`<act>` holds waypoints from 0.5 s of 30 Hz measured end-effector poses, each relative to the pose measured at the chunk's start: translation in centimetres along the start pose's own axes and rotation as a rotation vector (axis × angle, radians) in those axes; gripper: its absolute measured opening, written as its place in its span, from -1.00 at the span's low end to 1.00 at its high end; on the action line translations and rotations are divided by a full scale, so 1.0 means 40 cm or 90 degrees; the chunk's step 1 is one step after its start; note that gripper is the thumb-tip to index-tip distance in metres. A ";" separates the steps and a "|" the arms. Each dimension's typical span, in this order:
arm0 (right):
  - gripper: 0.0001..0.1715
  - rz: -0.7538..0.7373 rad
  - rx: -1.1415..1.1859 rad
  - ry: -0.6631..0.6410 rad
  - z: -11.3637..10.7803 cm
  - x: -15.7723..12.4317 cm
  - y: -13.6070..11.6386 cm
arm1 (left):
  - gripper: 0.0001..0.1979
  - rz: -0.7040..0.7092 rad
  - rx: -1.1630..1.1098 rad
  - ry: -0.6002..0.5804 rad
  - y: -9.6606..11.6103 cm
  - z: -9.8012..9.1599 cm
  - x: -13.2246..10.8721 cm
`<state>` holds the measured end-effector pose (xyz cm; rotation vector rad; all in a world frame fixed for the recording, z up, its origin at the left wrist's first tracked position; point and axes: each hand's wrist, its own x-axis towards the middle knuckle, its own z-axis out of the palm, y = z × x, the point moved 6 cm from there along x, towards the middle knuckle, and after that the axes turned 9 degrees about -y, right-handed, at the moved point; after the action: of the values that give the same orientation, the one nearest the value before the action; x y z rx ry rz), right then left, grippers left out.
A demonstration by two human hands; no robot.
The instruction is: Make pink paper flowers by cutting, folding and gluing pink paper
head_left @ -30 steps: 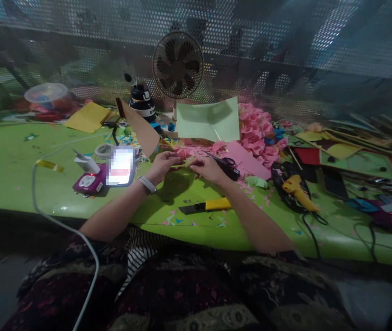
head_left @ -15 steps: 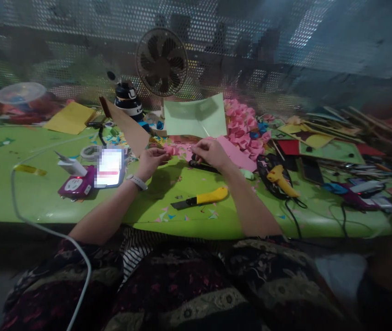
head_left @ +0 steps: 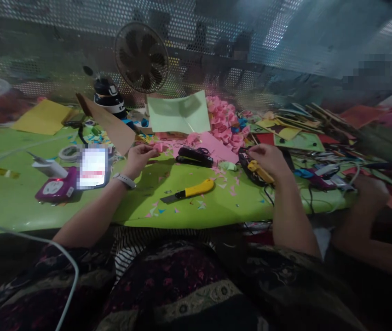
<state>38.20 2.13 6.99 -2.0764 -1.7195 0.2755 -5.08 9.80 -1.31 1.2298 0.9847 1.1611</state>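
My left hand [head_left: 140, 161], with a white watch band at the wrist, pinches a small pink paper piece [head_left: 160, 146] between its fingertips. To the right, my right hand [head_left: 269, 158] hovers at the yellow glue gun [head_left: 261, 172], which rests on a dark plate-like holder [head_left: 246, 166]. The right fingertips are pressed together; what they hold, if anything, is too small to make out. Between my hands lies a black stapler [head_left: 194, 156], in front of a pink paper sheet [head_left: 213, 143]. A yellow utility knife [head_left: 196, 188] lies nearer the table's front edge.
Pink paper flowers [head_left: 225, 122] are heaped behind, beside a pale green sheet [head_left: 178, 112]. A lit phone [head_left: 92, 168] and a purple power socket [head_left: 56, 186] stand at left, near a white cable [head_left: 54, 243]. Another person's hand [head_left: 371, 186] is at the right.
My right hand has moved right from above the stapler to the glue gun. My left hand stays by the pink piece. The view has swung right, bringing another person's arm into sight.
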 end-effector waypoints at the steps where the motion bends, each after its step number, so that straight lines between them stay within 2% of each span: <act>1: -0.71 0.034 -0.095 -0.002 -0.009 -0.013 0.038 | -0.77 0.003 -0.002 0.004 0.000 -0.001 0.000; 4: -0.53 0.145 -0.288 -0.068 -0.010 -0.043 0.132 | -0.75 0.008 -0.001 0.016 -0.001 -0.003 0.001; 8: -0.46 0.180 -0.350 -0.155 0.034 -0.055 0.175 | -0.66 0.010 0.012 0.012 0.000 -0.003 0.001; 15: -0.30 0.202 -0.296 -0.086 0.066 -0.046 0.191 | -0.55 0.002 0.012 -0.009 0.010 0.009 -0.009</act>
<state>43.49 -0.20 1.03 -2.7308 -1.6389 0.1159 -4.85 9.37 -0.90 1.2526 0.9853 1.1460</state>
